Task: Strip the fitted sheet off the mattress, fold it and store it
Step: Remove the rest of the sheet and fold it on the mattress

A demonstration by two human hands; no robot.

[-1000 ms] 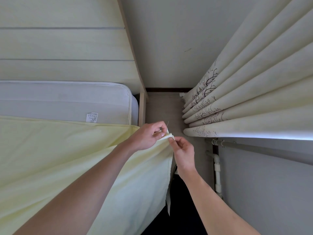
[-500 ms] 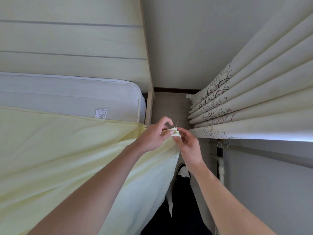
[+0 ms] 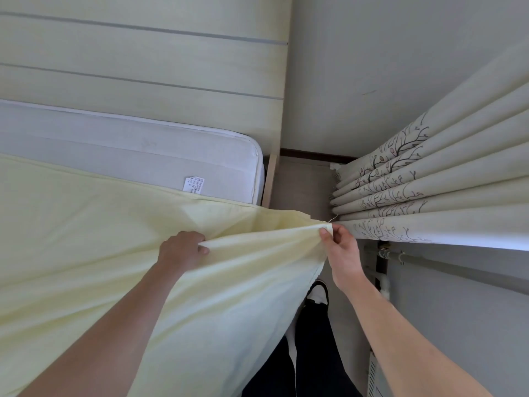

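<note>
Sheet [image 3: 86, 253] is pale yellow and already off the far right corner of the mattress [image 3: 160, 156]. White ticking and a small label [image 3: 194, 184] are exposed there. The sheet drapes over the near part of the bed and hangs down the right side toward the floor.

Right hand [image 3: 340, 253] pinches the corner tip of the sheet between thumb and fingers, and a loose thread sticks up from that tip. Left hand [image 3: 180, 249] is further left along the same edge, fingers curled round a ridge of fabric. The edge between the two hands is pulled fairly taut.

My read: stripping is done at this corner and they're lining up an edge for the first fold. Can't tell whether the other corners are free; they're out of view.

Risks from here:
- The right-hand pinch is on very little cloth. A hard tug could slip it, and that edge would drop to the floor by the person's feet.
- If a hidden corner is still hooked on the mattress, pulling would skew the fold or strain the seam.
- The curtain [image 3: 429, 196] hangs just beside the right hand. A wide swing could snag it.
- The gap between bed and wall is narrow, so there's not much room to spread the sheet.
</note>
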